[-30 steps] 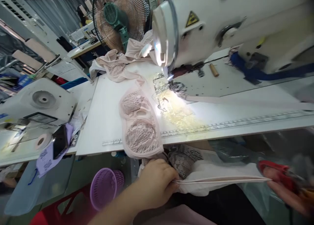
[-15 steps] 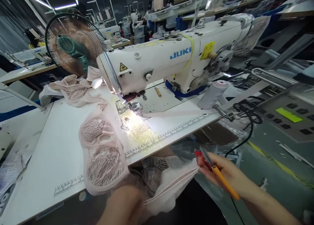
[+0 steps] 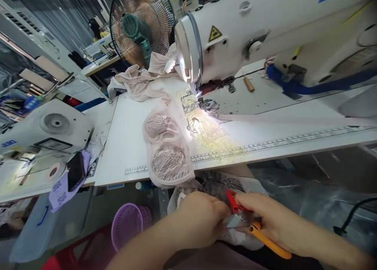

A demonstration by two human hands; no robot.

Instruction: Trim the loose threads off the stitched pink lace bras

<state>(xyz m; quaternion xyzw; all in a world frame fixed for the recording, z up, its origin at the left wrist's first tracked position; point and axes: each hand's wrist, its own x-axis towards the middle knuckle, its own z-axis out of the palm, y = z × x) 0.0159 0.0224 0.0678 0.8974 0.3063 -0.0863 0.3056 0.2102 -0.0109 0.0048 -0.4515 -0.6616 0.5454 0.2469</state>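
My left hand [image 3: 197, 219] grips a bunch of pale pink fabric [image 3: 235, 232] below the table's front edge. Close beside it, my right hand [image 3: 271, 223] holds thread snips [image 3: 253, 226] with a red and an orange-yellow handle, their tips at the fabric between the hands. A pink lace bra [image 3: 166, 152] lies on the white sewing table [image 3: 126, 144] and hangs over its front edge just above my left hand. The white sewing machine [image 3: 265, 30] stands behind, its lamp lighting the needle area [image 3: 203, 103].
A heap of pink garments [image 3: 141, 79] lies at the table's back left before a standing fan [image 3: 141, 24]. A purple basket [image 3: 129, 225] sits on the floor at left. Another machine [image 3: 44, 128], a tape roll [image 3: 54, 171] and a phone [image 3: 75, 169] occupy the left table.
My right hand has come left with the snips to meet my left hand at the fabric. The stretched pink strip is now bunched between them. The view swung right and back.
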